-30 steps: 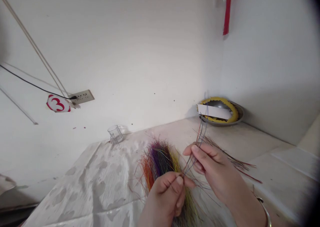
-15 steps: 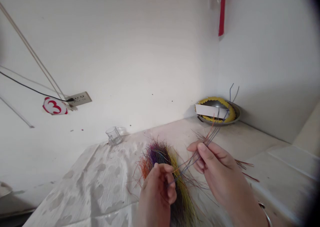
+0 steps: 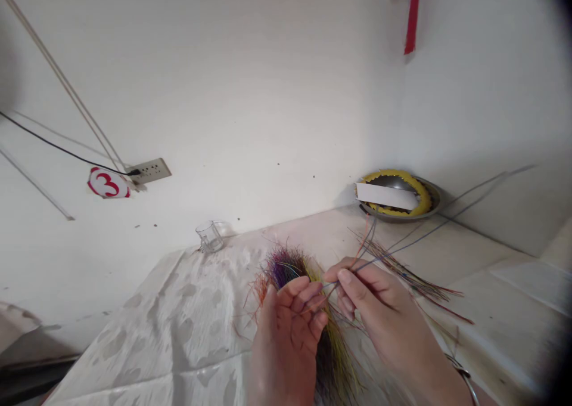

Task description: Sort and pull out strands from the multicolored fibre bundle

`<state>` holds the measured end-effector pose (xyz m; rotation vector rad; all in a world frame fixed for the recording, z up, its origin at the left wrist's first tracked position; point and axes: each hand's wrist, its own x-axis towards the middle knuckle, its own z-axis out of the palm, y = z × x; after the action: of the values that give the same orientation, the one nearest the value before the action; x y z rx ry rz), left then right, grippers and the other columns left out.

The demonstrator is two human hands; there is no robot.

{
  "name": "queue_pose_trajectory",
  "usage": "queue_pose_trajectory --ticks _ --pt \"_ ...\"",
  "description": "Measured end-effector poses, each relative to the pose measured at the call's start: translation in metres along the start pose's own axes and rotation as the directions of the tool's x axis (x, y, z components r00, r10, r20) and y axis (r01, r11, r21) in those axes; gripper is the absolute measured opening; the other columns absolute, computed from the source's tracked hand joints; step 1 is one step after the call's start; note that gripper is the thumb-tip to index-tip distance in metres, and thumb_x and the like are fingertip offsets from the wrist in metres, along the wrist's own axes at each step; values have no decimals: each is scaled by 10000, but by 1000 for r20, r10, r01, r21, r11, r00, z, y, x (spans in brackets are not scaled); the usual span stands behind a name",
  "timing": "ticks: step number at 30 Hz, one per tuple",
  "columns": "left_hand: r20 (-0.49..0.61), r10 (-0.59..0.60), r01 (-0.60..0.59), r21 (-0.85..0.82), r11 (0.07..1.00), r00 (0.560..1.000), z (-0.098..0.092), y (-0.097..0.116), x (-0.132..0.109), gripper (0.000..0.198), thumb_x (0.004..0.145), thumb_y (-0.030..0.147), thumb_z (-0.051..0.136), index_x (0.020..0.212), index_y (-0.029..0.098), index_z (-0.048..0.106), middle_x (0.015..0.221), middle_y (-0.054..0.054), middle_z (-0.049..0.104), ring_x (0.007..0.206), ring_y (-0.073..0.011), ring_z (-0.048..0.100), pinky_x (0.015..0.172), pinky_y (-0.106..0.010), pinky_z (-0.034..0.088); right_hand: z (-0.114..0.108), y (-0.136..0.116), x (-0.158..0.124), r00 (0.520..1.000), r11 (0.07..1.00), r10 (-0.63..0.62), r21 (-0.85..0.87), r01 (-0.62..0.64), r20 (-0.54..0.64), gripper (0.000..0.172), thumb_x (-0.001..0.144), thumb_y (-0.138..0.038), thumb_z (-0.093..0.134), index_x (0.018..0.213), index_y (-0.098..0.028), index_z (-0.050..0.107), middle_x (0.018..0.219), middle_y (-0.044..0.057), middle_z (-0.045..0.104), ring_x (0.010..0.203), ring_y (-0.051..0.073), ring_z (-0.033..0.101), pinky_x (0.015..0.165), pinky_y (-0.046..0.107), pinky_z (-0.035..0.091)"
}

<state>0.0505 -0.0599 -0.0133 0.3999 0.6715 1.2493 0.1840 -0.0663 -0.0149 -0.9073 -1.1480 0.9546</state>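
Observation:
My right hand (image 3: pixel 379 310) pinches a few thin strands, blue-grey and orange, between thumb and forefinger. Long blue-grey strands (image 3: pixel 420 239) reach from the pinch up to the right, and an orange strand (image 3: pixel 361 244) sticks up above it. Palm up, my left hand (image 3: pixel 290 334) is loosely cupped, its thumb apart from the curled fingers. Strand ends run across its fingers close to the right fingertips. Beneath and behind both hands lies a thick bundle of multicoloured strands (image 3: pixel 339 364), with purple, orange and yellow parts; the left hand hides some of it.
Several loose strands (image 3: pixel 415 278) lie right of the bundle on the cloth-covered table (image 3: pixel 179 334). A clear glass mug (image 3: pixel 210 237) stands near the wall. In the back corner, a metal bowl (image 3: pixel 435 197) holds a yellow ring (image 3: pixel 424 197) and a white strip (image 3: pixel 386 196).
My right hand has moved left and down towards the left hand. The left fingers have loosened and spread. The long blue-grey strands now lean far right, and the loose pile shows more.

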Motion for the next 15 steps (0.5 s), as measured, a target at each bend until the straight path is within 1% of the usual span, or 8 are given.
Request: queue_pose_trajectory --ticks 3,6,8,13,15 --pt "-33 -11 12 22 1000 999 -1 0 -3 395 922 407 451 912 105 706 981 -166 716 868 -232 661 746 -322 481 4 -6 -1 996 1000 4 11 -5 91 287 916 -412 515 818 -175 643 581 -38 493 510 100 443 474 214 357" --pt "-27 -12 12 21 1000 1000 -2 -1 -4 382 918 410 462 901 115 703 923 -144 720 852 -222 660 751 -316 475 7 -11 -1 990 1000 4 1 -4 138 251 907 -364 511 801 -174 637 602 -36 494 520 99 450 484 207 379" --pt "6 -6 6 9 1000 1000 -2 -1 -3 385 923 406 452 888 114 701 898 -138 716 826 -214 655 731 -309 472 8 -12 -2 993 999 -11 -29 14 117 227 892 -343 519 797 -174 638 585 -41 482 507 99 441 473 206 378" --pt "55 7 -6 -22 1000 998 -3 -2 -1 400 939 377 419 875 99 700 912 -154 704 803 -211 642 712 -310 472 7 -13 -1 999 993 -51 -109 51 -2 211 872 -343 531 808 -179 647 544 -49 477 479 104 432 450 207 373" --pt "60 6 -4 -29 1000 998 -5 -2 -1 397 938 372 421 876 97 700 915 -153 698 805 -212 637 720 -313 472 7 -14 -1 998 992 -60 -108 59 -1 211 876 -338 523 795 -186 646 518 -58 452 474 107 433 451 204 375"
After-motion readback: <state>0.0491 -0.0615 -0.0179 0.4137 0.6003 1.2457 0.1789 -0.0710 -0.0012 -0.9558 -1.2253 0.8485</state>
